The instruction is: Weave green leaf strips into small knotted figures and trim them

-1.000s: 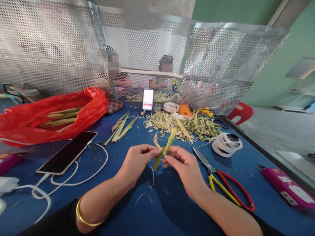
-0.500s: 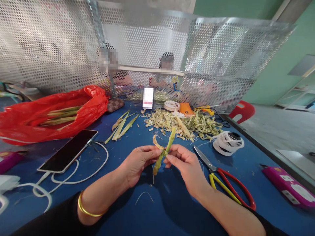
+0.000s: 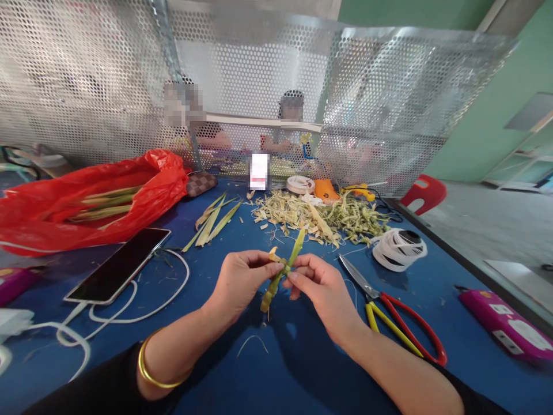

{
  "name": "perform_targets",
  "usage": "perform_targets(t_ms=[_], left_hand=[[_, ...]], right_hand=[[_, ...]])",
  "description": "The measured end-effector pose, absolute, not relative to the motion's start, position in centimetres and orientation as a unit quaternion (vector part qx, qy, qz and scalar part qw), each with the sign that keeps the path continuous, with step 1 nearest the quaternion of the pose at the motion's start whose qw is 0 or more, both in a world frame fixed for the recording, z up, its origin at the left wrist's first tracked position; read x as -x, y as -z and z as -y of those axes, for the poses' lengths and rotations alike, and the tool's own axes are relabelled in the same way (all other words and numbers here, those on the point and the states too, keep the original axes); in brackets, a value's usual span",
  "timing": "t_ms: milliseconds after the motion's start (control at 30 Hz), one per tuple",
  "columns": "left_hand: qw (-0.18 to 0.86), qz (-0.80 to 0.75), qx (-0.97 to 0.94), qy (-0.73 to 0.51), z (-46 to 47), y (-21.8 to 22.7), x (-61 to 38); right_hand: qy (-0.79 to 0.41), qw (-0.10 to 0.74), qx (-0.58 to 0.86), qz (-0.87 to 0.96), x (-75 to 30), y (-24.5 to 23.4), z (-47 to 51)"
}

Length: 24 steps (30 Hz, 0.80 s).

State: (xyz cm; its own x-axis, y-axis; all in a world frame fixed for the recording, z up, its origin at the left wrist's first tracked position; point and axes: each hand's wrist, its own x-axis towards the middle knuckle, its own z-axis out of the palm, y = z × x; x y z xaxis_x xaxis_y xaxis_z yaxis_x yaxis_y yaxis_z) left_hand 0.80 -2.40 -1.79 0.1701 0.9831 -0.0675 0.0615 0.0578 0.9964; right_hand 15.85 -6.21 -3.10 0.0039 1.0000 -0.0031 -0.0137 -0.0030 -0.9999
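Note:
Between my two hands, above the blue table, is a folded green strip of leaf (image 3: 273,286), with one end pointing up and away and the other down toward me. My left hand (image 3: 247,283) pinches its middle between thumb and finger, and a pale dry tip (image 3: 273,252) sticks up beside those fingertips. Against the strip's right side, my right hand (image 3: 322,288) has thumb and fingertips closed on the same spot. A thin fibre hangs near the lower end. Scissors (image 3: 379,295) with red and yellow handles lie beside my right hand.
A pile of shredded leaf (image 3: 294,214) lies beyond my hands, near a spool of white string (image 3: 398,250). Loose leaf strips (image 3: 212,225), a phone on a cable (image 3: 121,265) and a red plastic bag (image 3: 155,173) lie left. A perforated metal screen (image 3: 254,75) stands behind; people sit beyond it.
The strip has tilted, its lower end swinging left and its upper end dropping slightly. The pale tip has shifted closer to my left fingers. Both hands keep their pinch.

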Motion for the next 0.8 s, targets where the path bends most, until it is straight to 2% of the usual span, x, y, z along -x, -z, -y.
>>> perform_targets(t_ms=[133, 233, 300, 400, 567, 800], left_hand=[[0.529, -0.501, -0.531, -0.433, 2.3, 1.2, -0.7], [0.530, -0.499, -0.538, -0.426, 2.2, 1.0, -0.6], [0.535, -0.495, -0.542, -0.420, 2.2, 0.9, -0.6], [0.541, -0.491, -0.543, -0.414, 2.2, 0.8, -0.4], [0.545, -0.485, -0.544, -0.415, 2.1, 0.6, -0.2], [0.568, -0.480, -0.554, -0.374, 2.7, 0.7, -0.8]], right_hand=[[-0.340, 0.466, 0.531, 0.621, -16.0, 3.2, 6.8], [-0.172, 0.416, 0.506, 0.736, -16.7, 3.1, 6.9], [-0.102, 0.402, 0.472, 0.778, -17.3, 2.9, 6.7], [-0.068, 0.370, 0.407, 0.832, -18.2, 2.1, 6.4], [-0.083, 0.311, 0.353, 0.879, -18.9, 0.9, 6.2], [-0.006, 0.335, 0.331, 0.882, -19.2, 0.6, 5.9]])
